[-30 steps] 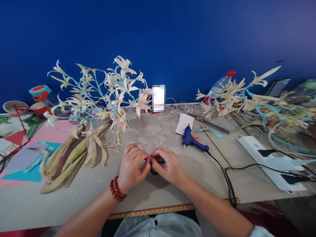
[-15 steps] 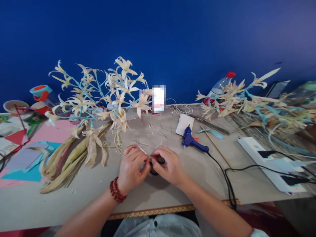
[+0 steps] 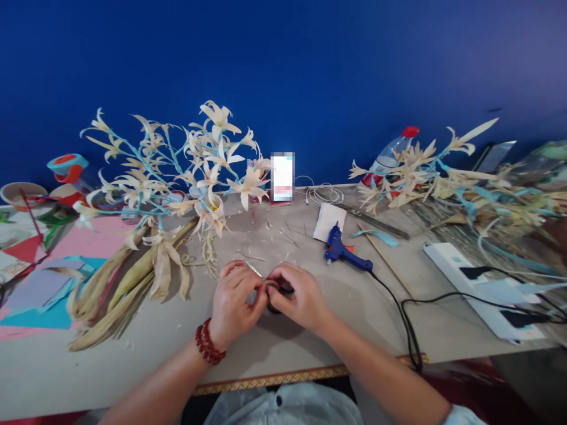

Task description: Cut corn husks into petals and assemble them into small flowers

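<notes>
My left hand (image 3: 233, 304) and my right hand (image 3: 296, 295) meet at the middle of the table (image 3: 274, 348), fingertips pinched together. Between them is a small dark round object (image 3: 278, 293), partly hidden by the fingers. A thin pale strip (image 3: 254, 270) sticks up and to the left from the pinch, held by my left fingers. A red bead bracelet (image 3: 208, 343) is on my left wrist. Dried corn husks (image 3: 128, 283) lie to the left of my hands.
A branch of husk flowers on blue stems (image 3: 177, 171) stands at back left, another bunch (image 3: 443, 177) lies at back right. A blue glue gun (image 3: 343, 255) with a black cord (image 3: 407, 330) lies right of my hands. A white power strip (image 3: 469, 283), coloured paper (image 3: 48, 277) and a phone (image 3: 282, 177) are around.
The hands stay together in the same place. The thin pale strip now shows above my left fingers, and my right fingers have shifted slightly over the dark object.
</notes>
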Tool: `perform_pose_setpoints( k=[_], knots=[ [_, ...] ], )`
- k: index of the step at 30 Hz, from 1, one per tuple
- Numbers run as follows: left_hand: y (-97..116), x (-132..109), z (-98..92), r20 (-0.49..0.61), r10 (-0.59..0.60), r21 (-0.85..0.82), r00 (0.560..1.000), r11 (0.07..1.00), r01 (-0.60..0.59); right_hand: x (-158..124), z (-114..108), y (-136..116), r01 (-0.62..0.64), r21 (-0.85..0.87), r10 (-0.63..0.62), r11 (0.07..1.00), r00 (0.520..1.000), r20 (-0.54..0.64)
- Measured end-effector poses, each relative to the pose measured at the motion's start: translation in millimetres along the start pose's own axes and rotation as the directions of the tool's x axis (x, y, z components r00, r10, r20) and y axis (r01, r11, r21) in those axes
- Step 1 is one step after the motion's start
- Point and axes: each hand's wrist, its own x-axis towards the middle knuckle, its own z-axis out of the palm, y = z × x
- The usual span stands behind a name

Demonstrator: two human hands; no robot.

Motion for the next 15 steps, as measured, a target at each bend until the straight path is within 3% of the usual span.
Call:
perform_pose_setpoints(
  k=[5, 11, 15],
  knots=[
    [1.7, -0.9, 2.3, -0.016, 0.003, 0.001, 1.000, 1.000, -0.003, -1.9, 6.5, 4.0, 0.016, -0.030, -0.017, 0.999, 0.999, -0.029],
    [-2.6, 0.5, -1.2, -0.082, 0.013, 0.051, 0.997, 0.999, -0.008, -2.7, -8.2, 13.9, -0.042, -0.055, 0.034, 0.998, 0.990, -0.139],
    [-2.2, 0.0, -0.3, -0.057, 0.017, 0.059, 0.998, 0.998, -0.014, -0.6, -6.5, 1.2, 0.003, -0.031, -0.005, 1.000, 0.998, -0.060]
  ],
)
